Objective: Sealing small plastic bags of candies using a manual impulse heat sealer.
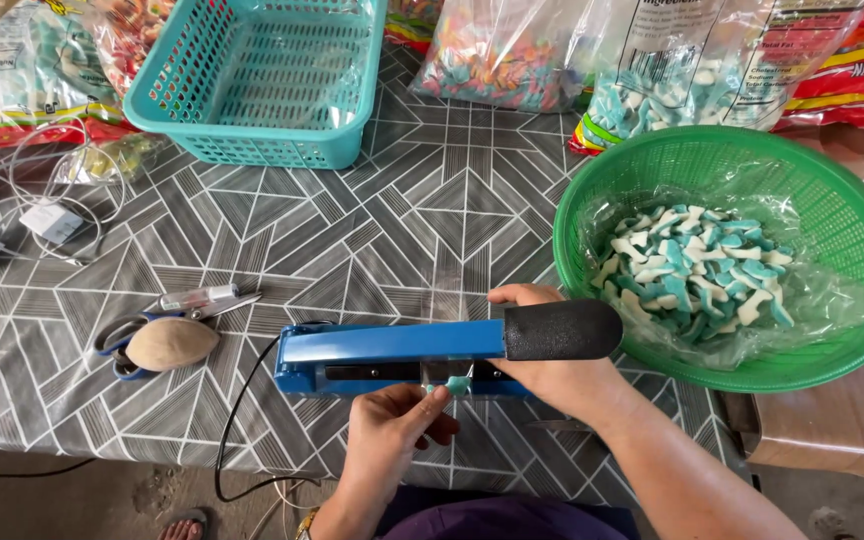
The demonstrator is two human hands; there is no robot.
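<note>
Left hand (392, 425) fingers pinch small candy bag (457, 385) in blue heat sealer (392, 355), right hand (547, 375) closed around bag's other side beneath lever; best keep bag edge flat, straight across the bar.

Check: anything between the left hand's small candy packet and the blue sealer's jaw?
Nothing visible. The left hand holds the small candy packet right at the blue sealer, whose arm is raised; the right hand sits behind it.

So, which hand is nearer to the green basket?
The right. The right hand lies under the blue sealer, close beside the green basket's left rim. The left hand holds a small candy bag at the sealer's front, farther left.
</note>
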